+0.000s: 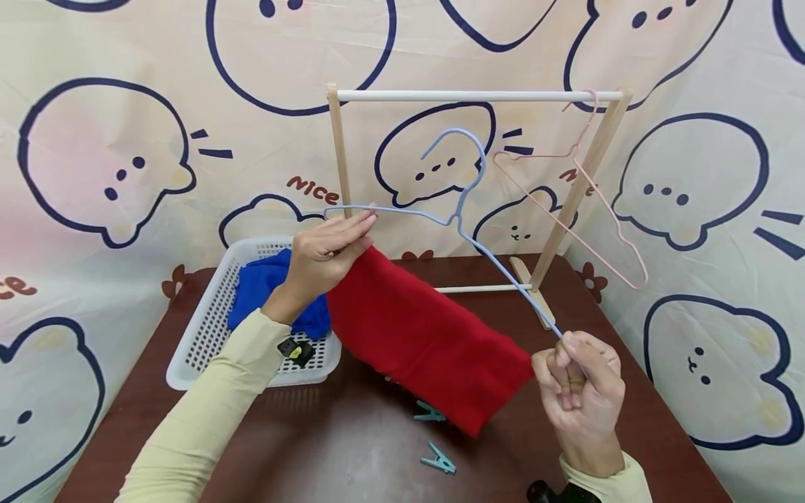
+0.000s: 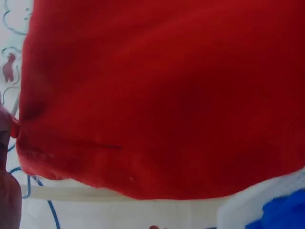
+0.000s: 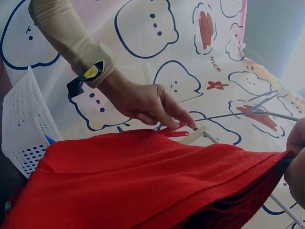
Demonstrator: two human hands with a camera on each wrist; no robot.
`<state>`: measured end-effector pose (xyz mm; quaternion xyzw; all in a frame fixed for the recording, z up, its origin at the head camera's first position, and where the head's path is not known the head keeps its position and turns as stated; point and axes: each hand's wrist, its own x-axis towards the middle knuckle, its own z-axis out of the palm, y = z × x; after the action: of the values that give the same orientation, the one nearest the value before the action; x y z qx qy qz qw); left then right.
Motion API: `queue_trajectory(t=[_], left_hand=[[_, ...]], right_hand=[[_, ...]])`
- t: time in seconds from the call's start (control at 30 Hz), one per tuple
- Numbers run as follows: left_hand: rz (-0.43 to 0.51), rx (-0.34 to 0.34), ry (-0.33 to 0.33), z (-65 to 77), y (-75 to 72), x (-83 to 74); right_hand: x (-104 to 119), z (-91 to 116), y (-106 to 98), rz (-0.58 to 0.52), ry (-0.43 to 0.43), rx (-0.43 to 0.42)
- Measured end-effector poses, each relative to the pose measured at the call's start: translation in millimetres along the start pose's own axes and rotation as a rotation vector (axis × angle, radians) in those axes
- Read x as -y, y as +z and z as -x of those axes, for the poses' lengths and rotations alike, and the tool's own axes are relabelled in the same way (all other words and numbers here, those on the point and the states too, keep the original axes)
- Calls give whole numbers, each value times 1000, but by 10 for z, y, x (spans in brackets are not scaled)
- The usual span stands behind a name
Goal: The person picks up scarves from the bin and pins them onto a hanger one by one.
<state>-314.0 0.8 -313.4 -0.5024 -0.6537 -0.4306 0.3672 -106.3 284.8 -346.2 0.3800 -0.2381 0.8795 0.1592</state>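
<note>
A piece of red cloth (image 1: 428, 335) stretches between my two hands, below a light blue clothes hanger (image 1: 455, 219). My left hand (image 1: 330, 251) pinches the cloth's upper left corner at the hanger's left end. Right at its fingertips, a small red two-pronged piece (image 3: 176, 132) shows in the right wrist view; I cannot tell whether it is a clothespin. With curled fingers, my right hand (image 1: 585, 391) grips the hanger's right end together with the cloth's other corner. Red fabric fills most of the left wrist view. The hanger's hook points up, free of the rack.
Behind my hands stands a rack with a white bar (image 1: 453, 96) and wooden posts. A pink hanger (image 1: 576, 150) hangs at its right end. A white basket (image 1: 201, 342) with blue cloth (image 1: 264, 279) stands left. Teal clothespins (image 1: 438, 460) lie on the brown table (image 1: 352, 447).
</note>
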Motion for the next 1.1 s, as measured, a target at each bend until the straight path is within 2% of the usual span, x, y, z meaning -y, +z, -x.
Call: queue_trajectory(t=[0.07,0.13,0.27,0.33,0.47,0.6,0.73,0.93,1.1], left_hand=[[91,-43,-46,13,-9,-10],[87,-83,-53,16,-19,-23],[-77,-118,-19,29,-33,-63],[-157,-112,-12,61,-46,-84],[-194,-64,-47,180,-73,-113],[-163,-1,-90,323,-63,-120],[-161,38,-136,389,-39,-120],[-172,114,-232,345,23,-136],[-184,251,-227,194,129,-189]], right_hand=[[-7,-6,-16,-4,-2,-3],[-10,-11,-30,-10,-2,-7],[-10,-13,-55,-13,-2,-33],[-5,-5,-68,-11,3,-55],[22,21,-97,-14,2,-103],[65,47,-131,-16,-13,-137],[105,59,-155,-8,-24,-148],[155,61,-160,-24,-28,-177],[158,57,-138,-41,-23,-162]])
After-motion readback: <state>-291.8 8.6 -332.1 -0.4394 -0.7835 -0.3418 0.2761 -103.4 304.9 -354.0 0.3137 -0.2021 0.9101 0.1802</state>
